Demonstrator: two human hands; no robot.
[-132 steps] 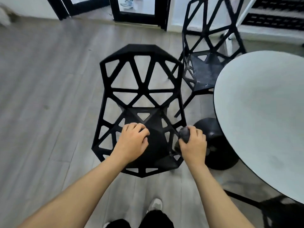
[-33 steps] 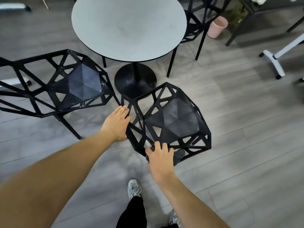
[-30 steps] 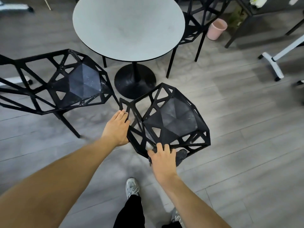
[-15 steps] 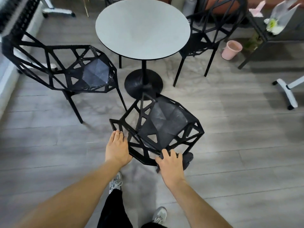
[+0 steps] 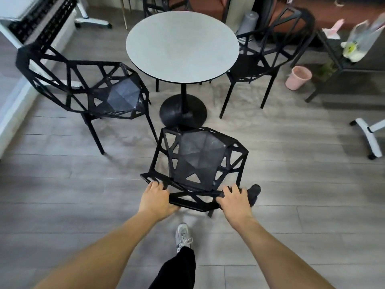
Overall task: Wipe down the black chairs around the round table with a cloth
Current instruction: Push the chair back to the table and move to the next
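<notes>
Near black chair (image 5: 200,161): on the floor (image 5: 62,184) just before the round surface (image 5: 182,45), its top rail held at both ends. Left hand (image 5: 155,198) grip curled on the rail; right hand (image 5: 234,200) grip holds rail and dark cloth (image 5: 253,192) together. Second chair (image 5: 83,80) left, third chair (image 5: 268,55) right of the surface.

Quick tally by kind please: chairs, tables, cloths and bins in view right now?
Black chairs: 3, near, left, right
Round table: 1
Cloth, dark, under the right hand: 1
Pink bin: 1
Total: 6
</notes>
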